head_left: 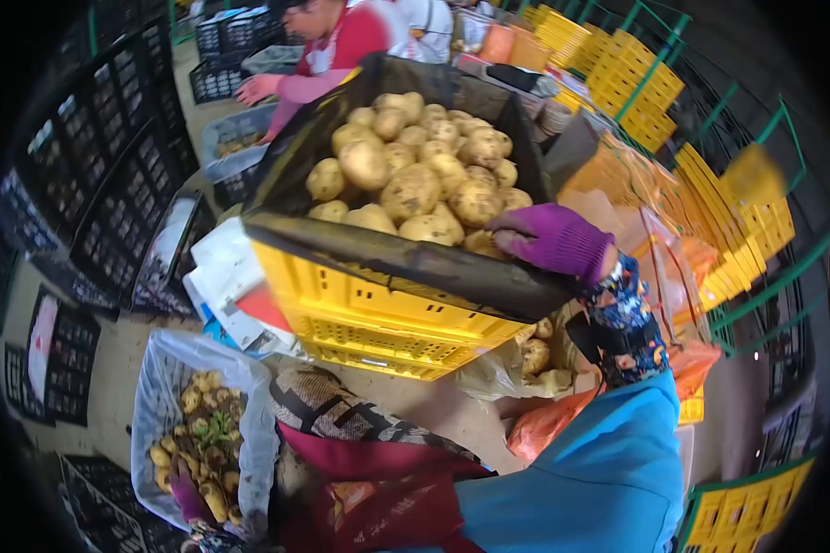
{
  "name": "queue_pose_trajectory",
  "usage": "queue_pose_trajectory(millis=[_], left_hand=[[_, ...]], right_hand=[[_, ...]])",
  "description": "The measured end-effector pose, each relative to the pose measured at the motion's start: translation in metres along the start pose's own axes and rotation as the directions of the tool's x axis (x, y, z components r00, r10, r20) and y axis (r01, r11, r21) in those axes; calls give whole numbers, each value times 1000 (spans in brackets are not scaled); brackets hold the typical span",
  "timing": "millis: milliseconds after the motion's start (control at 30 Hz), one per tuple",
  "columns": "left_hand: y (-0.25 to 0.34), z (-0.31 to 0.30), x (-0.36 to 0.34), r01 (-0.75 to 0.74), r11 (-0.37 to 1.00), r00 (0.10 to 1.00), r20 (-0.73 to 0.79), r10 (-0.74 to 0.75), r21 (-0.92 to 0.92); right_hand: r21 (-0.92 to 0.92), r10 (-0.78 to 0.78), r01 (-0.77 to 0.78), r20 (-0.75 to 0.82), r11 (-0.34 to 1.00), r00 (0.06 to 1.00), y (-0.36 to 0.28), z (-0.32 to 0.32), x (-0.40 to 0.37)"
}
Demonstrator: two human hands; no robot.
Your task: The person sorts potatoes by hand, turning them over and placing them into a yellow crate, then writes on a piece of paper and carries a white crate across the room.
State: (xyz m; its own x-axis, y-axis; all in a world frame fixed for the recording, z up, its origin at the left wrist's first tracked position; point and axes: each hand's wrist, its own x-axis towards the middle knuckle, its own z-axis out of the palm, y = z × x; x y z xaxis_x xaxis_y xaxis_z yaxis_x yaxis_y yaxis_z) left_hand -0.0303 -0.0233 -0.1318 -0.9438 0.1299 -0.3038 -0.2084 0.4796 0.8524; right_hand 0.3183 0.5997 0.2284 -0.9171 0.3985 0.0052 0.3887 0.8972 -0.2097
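Observation:
A yellow crate [387, 327] with a dark liner stands in front of me, heaped with potatoes [410, 191]. My right hand [553, 241], in a purple glove, lies at the crate's near right corner, its fingers on or beside the potatoes there; whether it grips one is hidden. At the lower left, my left hand [190, 498], also gloved in purple, reaches down into a crate lined with clear plastic [149, 396]. Small potatoes [214, 405] and some green leaves [214, 429] lie in that crate. The left fingers are too dark and small to make out.
A co-worker in red [360, 37] bends over a lined crate [214, 138] at the top left. Black crates [92, 175] stack up on the left. Yellow crates [632, 83] and green rails [655, 64] stand on the right, with orange mesh bags [636, 184] beside the main crate.

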Motion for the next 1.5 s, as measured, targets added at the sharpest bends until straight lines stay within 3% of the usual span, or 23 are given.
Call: queue_pose_trajectory(millis=[67,100,167,200,233,267,300,333,367,400,467,567,633,733,867,967,1033,1100,1167,1267,1367,1400,1500], left_hand=[[2,-10,-15,-261,944,964,-1,267,201],[3,-17,-25,-453,790,871,14,491,413],[27,-23,-50,-557,500,676,12,737,663],[48,-25,-60,-559,549,673,-47,738,621],[41,-29,-56,-505,745,783,-132,608,435],[61,-28,-62,-305,950,930,-238,280,-71],[88,-30,-70,-55,816,984,-169,-52,-576],[100,-32,-73,-40,825,982,-174,-71,-564],[105,-37,-77,-27,833,981,-174,-84,-553],[100,-40,-81,-205,909,961,-249,117,-362],[101,-52,-82,-332,930,918,-277,282,-155],[107,-64,-85,-287,925,933,-291,211,-250],[109,-71,-85,-174,861,959,-282,37,-477],[105,-75,-86,-97,768,956,-273,-104,-633],[104,-83,-91,-89,673,938,-289,-191,-734],[107,-90,-92,-161,586,870,-395,-296,-794],[105,-93,-90,-181,565,822,-439,-362,-805],[105,-95,-87,-165,557,807,-436,-398,-814],[102,-95,-84,-189,529,829,-423,-365,-827],[94,-90,-80,-179,536,859,-397,-324,-825],[96,-90,-78,-159,571,867,-390,-309,-806],[95,-89,-80,-135,556,877,-360,-318,-820],[90,-80,-79,-55,517,899,-268,-347,-854]], right_hand=[[59,-11,39,-407,998,914,-54,-7,5],[74,-118,188,-548,979,828,-58,2,16],[375,120,135,-583,917,804,-118,14,26],[454,82,236,-578,859,812,-146,32,34],[523,56,320,-581,790,812,-175,48,47],[542,-109,493,-590,680,800,-195,75,69],[476,-210,422,-435,772,876,-234,90,88],[498,-292,322,-140,805,946,-267,115,110],[544,-547,511,-111,666,830,-290,160,142],[607,-706,550,25,573,708,-325,223,171],[776,-896,464,293,427,334,-396,347,229],[467,-512,358,858,809,38,-416,546,286],[72,-190,734,979,675,79,-433,578,280],[-35,-197,823,964,566,177,-431,587,268],[-43,-65,721,991,691,121,-399,635,276],[-122,-175,790,944,601,279,-428,614,286],[225,-531,609,755,760,384,-450,597,270],[512,-712,507,598,693,368,-489,569,232],[233,-791,873,563,429,239,-511,570,196],[-52,-763,941,571,335,303,-527,606,163],[319,-817,836,526,447,236,-515,588,186],[428,-723,669,648,607,241,-514,585,198],[736,-733,104,631,669,255,-498,563,222]])
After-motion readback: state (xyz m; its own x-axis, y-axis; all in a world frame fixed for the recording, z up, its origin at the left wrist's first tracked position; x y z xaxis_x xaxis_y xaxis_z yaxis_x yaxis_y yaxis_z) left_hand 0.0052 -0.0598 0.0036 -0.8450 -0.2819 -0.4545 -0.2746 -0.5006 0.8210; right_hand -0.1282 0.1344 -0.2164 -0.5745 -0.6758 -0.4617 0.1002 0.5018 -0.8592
